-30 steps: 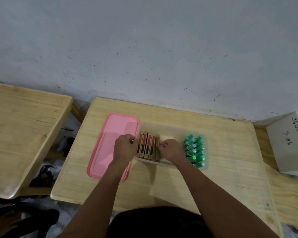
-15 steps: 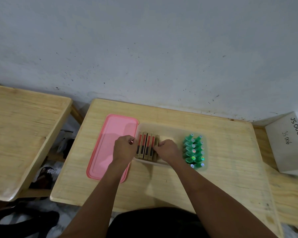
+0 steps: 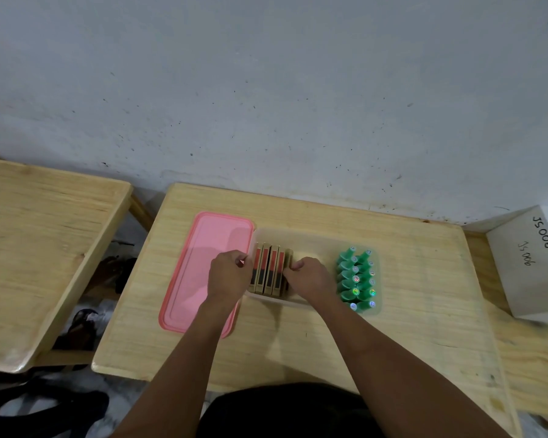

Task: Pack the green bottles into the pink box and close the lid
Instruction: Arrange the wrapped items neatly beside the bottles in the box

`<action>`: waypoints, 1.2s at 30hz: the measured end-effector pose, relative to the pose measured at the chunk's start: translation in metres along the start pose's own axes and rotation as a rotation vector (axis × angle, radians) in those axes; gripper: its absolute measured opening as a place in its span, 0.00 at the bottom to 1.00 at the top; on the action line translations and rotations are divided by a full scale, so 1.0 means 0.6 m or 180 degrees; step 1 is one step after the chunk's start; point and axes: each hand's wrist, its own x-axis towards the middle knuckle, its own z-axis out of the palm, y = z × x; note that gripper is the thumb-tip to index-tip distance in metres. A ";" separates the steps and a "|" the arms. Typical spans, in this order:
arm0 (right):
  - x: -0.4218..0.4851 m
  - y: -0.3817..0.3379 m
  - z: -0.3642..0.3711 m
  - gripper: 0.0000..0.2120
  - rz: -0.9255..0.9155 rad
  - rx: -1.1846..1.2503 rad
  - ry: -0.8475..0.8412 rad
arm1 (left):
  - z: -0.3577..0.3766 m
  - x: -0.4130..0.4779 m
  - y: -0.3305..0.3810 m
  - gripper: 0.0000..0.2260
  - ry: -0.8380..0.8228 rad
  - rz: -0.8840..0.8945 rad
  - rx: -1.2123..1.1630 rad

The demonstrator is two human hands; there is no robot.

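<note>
A translucent box (image 3: 301,234) lies on the wooden table. Several green bottles (image 3: 356,277) stand in two rows at its right end. At its left end stands a row of small tan cartons (image 3: 270,266) with red and black faces. My left hand (image 3: 227,277) pinches the left end of that row with curled fingers. At the row's right end, my right hand (image 3: 310,280) grips the last carton. The pink lid (image 3: 203,248) lies flat on the table, touching the box's left side and partly under my left forearm.
A white cardboard box (image 3: 532,263) with handwriting sits at the right, on the adjoining surface. A second wooden table (image 3: 38,248) stands to the left across a gap, with dark footwear (image 3: 83,324) on the floor between. A grey wall runs behind.
My right hand has slid a little left, pressing the cartons closer together against my left hand. The bottles and lid have stayed put.
</note>
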 end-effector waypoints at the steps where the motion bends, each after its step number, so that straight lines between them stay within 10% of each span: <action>1: 0.002 0.001 0.001 0.08 0.0001 0.0032 -0.0008 | 0.000 0.000 0.000 0.08 0.0005 0.0010 0.0016; 12: 0.015 -0.001 -0.003 0.23 0.0217 0.0038 -0.0169 | -0.002 0.000 0.002 0.08 0.0029 -0.0027 0.0046; 22: 0.018 0.007 0.011 0.02 -0.0170 0.0709 -0.0260 | -0.003 -0.003 0.003 0.08 0.0036 0.0004 -0.0031; 36: 0.027 0.016 0.004 0.14 -0.0227 0.0615 -0.0582 | -0.001 0.000 -0.001 0.08 0.0017 0.0093 -0.0068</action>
